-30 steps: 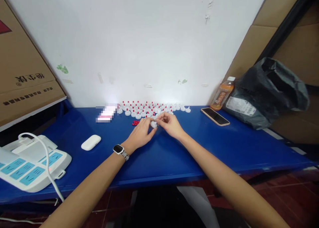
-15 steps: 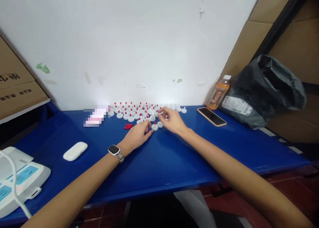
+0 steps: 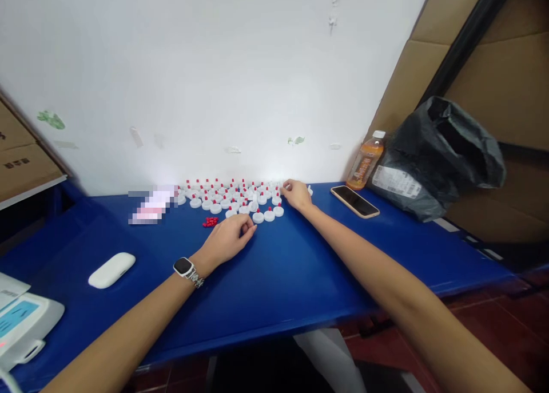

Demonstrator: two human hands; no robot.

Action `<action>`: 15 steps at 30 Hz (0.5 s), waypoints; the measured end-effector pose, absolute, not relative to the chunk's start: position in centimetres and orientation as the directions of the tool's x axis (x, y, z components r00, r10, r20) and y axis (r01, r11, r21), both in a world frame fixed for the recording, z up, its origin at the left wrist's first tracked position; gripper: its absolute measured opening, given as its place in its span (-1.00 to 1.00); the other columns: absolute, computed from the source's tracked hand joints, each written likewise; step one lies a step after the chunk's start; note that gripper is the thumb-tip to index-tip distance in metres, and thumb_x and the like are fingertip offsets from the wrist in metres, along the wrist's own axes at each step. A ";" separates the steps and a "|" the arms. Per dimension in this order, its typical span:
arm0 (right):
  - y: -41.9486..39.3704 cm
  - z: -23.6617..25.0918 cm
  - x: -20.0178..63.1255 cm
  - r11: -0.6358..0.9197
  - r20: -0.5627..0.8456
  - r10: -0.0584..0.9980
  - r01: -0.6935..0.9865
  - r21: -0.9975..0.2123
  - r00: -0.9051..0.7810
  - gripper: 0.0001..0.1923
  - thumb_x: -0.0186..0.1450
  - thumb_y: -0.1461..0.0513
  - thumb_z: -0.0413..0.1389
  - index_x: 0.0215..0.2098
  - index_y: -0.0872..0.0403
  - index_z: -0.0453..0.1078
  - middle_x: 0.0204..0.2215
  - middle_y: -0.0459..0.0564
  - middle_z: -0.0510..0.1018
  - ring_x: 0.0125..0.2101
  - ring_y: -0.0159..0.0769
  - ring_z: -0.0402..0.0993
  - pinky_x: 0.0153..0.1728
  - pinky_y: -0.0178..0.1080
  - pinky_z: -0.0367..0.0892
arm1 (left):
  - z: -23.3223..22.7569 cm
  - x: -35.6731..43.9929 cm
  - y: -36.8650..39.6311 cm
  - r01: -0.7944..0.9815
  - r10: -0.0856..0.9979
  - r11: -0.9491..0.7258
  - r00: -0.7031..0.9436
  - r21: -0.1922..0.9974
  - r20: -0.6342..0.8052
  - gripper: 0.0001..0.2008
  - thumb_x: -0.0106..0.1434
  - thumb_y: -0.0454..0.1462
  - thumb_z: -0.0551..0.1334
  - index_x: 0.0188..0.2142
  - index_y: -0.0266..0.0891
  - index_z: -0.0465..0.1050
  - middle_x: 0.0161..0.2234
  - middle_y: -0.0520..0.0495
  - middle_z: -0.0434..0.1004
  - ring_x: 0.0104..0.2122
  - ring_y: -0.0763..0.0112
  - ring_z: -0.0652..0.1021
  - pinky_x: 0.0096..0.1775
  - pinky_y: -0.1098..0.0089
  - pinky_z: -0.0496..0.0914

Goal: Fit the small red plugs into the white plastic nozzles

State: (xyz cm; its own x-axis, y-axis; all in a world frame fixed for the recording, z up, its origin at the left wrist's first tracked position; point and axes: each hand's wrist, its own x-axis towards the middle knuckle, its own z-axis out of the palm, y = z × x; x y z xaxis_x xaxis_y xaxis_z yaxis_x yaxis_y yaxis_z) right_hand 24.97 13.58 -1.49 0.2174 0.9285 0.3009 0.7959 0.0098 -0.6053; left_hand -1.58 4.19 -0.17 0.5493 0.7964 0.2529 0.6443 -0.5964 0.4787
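- Left hand (image 3: 226, 239) rests curled on the blue table (image 3: 300, 267), near the red-tipped white caps (image 3: 231, 195).
- Right hand (image 3: 295, 195) touches the caps' right end.

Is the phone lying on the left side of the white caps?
No, the phone lies to the right of the white caps, near the orange bottle.

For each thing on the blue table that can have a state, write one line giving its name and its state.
Left hand: loosely curled, resting on the table.
Right hand: reaching among the white caps.
White caps: upright, most with red tips.
Phone: flat, screen dark.
Orange drink bottle: upright, capped.
Earbud case: closed.
Black bag: crumpled.
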 end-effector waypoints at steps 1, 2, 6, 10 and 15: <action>13.4 -1.4 24.8 0.003 0.308 0.923 0.798 -0.603 0.230 -0.81 0.31 0.14 0.13 -0.20 0.03 0.54 -0.34 -0.03 0.63 -0.33 -0.25 0.52 -0.28 -0.26 0.32 | -0.2 -1.7 4.1 0.640 0.793 -0.601 0.554 0.479 0.256 -0.75 0.40 -0.10 0.10 -0.30 -0.17 0.42 -0.38 0.01 0.49 -0.38 0.37 0.47 -0.35 0.36 0.27; 13.1 -1.3 24.7 0.007 0.329 0.914 0.800 -0.600 0.239 -0.81 0.32 0.13 0.12 -0.22 0.02 0.53 -0.32 -0.03 0.62 -0.31 -0.23 0.52 -0.27 -0.25 0.32 | -0.2 -1.8 4.0 0.630 0.785 -0.610 0.562 0.480 0.260 -0.74 0.40 -0.10 0.10 -0.30 -0.17 0.42 -0.38 0.01 0.49 -0.39 0.37 0.46 -0.35 0.36 0.27; 10.6 -0.6 24.3 0.121 0.509 0.823 0.798 -0.590 0.252 -0.79 0.33 0.10 0.09 -0.25 0.03 0.50 -0.15 0.05 0.58 -0.20 -0.17 0.50 -0.23 -0.20 0.35 | -0.2 -2.2 3.9 0.581 0.749 -0.650 0.597 0.490 0.288 -0.69 0.43 -0.07 0.07 -0.32 -0.18 0.42 -0.40 0.01 0.48 -0.40 0.39 0.45 -0.34 0.37 0.27; 6.8 0.9 22.7 0.378 0.650 0.728 0.665 -0.644 0.217 -0.78 0.40 0.09 0.00 -0.21 0.03 0.40 -0.14 0.04 0.60 -0.21 -0.21 0.52 -0.20 -0.20 0.35 | 0.2 -2.2 4.0 0.571 0.742 -0.663 0.588 0.485 0.322 -0.65 0.45 -0.06 0.03 -0.35 -0.19 0.41 -0.40 0.01 0.47 -0.40 0.39 0.44 -0.32 0.36 0.27; 2.5 2.7 18.0 0.550 0.658 0.747 0.473 -0.689 0.090 -0.78 0.44 0.07 -0.02 -0.22 0.03 0.31 -0.32 -0.03 0.57 -0.33 -0.29 0.47 -0.27 -0.25 0.32 | 0.8 -3.1 3.5 0.556 0.738 -0.673 0.539 0.488 0.406 -0.61 0.50 -0.12 -0.06 -0.31 -0.19 0.43 -0.36 -0.01 0.49 -0.32 0.37 0.49 -0.22 0.35 0.30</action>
State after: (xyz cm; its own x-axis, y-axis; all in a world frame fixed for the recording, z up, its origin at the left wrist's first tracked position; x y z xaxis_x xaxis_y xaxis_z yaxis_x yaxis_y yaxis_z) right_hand 18.02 2.46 2.68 0.0904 0.7473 0.6583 0.4726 0.5497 -0.6888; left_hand -3.12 3.50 0.85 0.5385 0.7385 0.4058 0.5558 -0.6733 0.4877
